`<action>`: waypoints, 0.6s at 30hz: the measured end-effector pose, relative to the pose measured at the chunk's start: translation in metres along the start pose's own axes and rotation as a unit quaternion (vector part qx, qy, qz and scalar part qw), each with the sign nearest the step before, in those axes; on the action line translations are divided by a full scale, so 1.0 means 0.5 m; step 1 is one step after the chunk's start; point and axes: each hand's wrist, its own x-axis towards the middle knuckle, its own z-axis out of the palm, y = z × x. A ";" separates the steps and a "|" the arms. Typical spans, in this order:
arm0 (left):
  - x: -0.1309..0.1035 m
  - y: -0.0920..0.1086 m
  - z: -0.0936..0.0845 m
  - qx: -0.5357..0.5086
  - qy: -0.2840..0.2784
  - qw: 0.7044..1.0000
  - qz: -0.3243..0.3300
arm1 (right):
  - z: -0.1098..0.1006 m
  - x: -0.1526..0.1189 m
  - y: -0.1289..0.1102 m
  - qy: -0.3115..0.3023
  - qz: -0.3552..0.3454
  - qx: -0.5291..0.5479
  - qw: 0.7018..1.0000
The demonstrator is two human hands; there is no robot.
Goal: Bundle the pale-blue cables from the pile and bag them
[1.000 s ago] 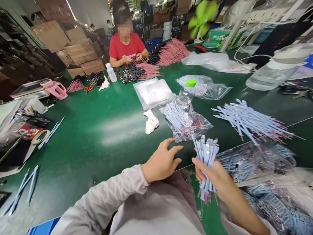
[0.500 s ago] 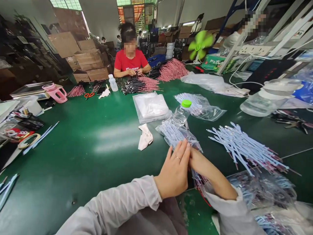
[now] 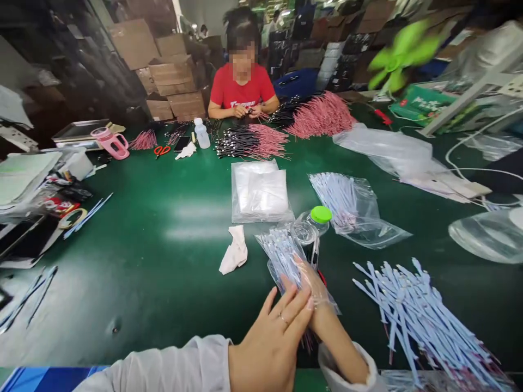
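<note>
My right hand [image 3: 312, 283] reaches into a clear plastic bag [image 3: 329, 302], its back seen through the film. It closes over a bundle of light-blue sleeved cables [image 3: 280, 250], whose dark reddish wire ends show below the wrist. My left hand [image 3: 275, 326], with a ring on one finger, lies across the bag's near end beside the right wrist. Its fingers are long and close together against the bag; the thumb is hidden beneath. Just beyond the bag stands a clear jar with a green lid [image 3: 321, 214]. A crumpled white tissue [image 3: 234, 250] lies to the left.
A loose pile of blue cables [image 3: 425, 310] is at right. Behind it lies another filled bag [image 3: 341, 201]. Flat empty bags [image 3: 263, 193] lie mid-table. Across the green table [image 3: 134, 234], a co-worker in red [image 3: 244, 90] handles black-and-pink wires [image 3: 249, 141]. A green fan [image 3: 398, 57] stands at back right.
My view has tilted down and turned left. My right hand now shows inside the bag, deeper along the cables, while my left hand stays by the right wrist, its fingers slightly more spread.
</note>
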 end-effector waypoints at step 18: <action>-0.220 0.094 0.104 -0.299 0.174 0.818 -0.459 | -0.092 -0.239 -0.053 -0.113 -0.194 0.033 0.974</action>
